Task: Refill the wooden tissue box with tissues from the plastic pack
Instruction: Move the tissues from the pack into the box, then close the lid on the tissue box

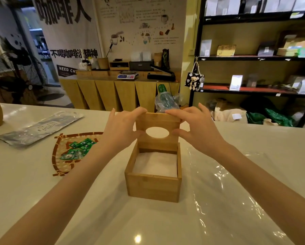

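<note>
A glossy white counter (42, 183) is seen at six o'clock, a wooden sideboard (120, 92) and printed wall banner (68, 32) at twelve, and black shelving (254, 58) at two, with ceiling light reflected below.

Tissue box (153, 187) and lid (158, 121): matt bamboo-look wood. Tissues (155, 164): soft white paper. Counter (113, 218): glossy white. Clear crinkled plastic wrap (227, 174) at right edge.

Dim warm indoor light, ceiling-lamp glare on the glossy white table (95, 209), soft blur, bowed wide-angle edges.
</note>
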Tool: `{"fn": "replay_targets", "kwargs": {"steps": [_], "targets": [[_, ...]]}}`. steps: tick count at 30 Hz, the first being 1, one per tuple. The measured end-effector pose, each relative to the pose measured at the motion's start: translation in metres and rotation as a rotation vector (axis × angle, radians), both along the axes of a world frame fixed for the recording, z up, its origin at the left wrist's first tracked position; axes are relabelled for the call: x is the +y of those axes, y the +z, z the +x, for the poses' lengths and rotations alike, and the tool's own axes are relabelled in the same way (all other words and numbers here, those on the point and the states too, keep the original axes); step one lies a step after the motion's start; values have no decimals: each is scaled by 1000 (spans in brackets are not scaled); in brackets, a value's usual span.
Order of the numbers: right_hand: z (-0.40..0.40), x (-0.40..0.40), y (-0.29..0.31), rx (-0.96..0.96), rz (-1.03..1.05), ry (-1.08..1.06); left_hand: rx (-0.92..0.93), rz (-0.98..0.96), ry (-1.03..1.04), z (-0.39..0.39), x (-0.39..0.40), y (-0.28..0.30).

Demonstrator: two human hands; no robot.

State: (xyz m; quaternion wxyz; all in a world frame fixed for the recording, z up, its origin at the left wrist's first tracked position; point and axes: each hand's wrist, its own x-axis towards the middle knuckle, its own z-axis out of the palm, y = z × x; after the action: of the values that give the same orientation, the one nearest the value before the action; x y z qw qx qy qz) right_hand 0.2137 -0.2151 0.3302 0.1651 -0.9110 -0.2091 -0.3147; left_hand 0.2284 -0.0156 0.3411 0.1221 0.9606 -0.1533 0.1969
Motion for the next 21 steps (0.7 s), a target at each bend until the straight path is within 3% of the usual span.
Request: {"fn": "replay_targets", "kwargs": {"steps": [4, 10, 17, 21], "targets": [[-15, 0, -11, -128, 61, 90, -91, -143, -53, -18, 9, -12], [-49, 2, -38, -161, -13, 182, -132, -227, -245, -50, 30, -41], [-70, 6, -79, -215, -136, 151, 5, -286, -352, -67, 40, -81], [-71, 7, -90, -244, -178, 98, -19, -337, -377, -67, 41, -95]]}}
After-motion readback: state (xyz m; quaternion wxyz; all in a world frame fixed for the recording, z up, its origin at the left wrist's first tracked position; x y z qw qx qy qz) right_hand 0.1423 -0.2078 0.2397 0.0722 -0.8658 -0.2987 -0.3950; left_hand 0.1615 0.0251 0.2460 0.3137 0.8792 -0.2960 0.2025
